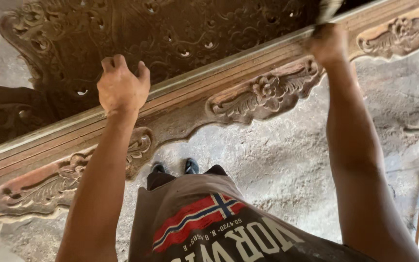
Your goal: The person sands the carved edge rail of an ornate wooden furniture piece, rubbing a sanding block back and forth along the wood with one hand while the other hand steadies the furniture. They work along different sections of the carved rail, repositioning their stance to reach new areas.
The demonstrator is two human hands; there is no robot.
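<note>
Dark brown carved wood fills the upper half of the view: a large carved panel (170,34) pierced with small holes and scrollwork, bordered by a long moulded rail (209,87) running diagonally from lower left to upper right. Below the rail hangs an apron of carved flowers and leaves (263,94). The left hand (121,87) rests on the panel just above the rail, fingers curled loosely, its grip holding nothing. The right hand (328,43) presses on the rail near the top right, its grip closed around a small pale thing (327,9), blurred beyond telling. The grey dusty floor (277,160) lies beneath, the person's shoes (190,166) just beside the apron.
</note>
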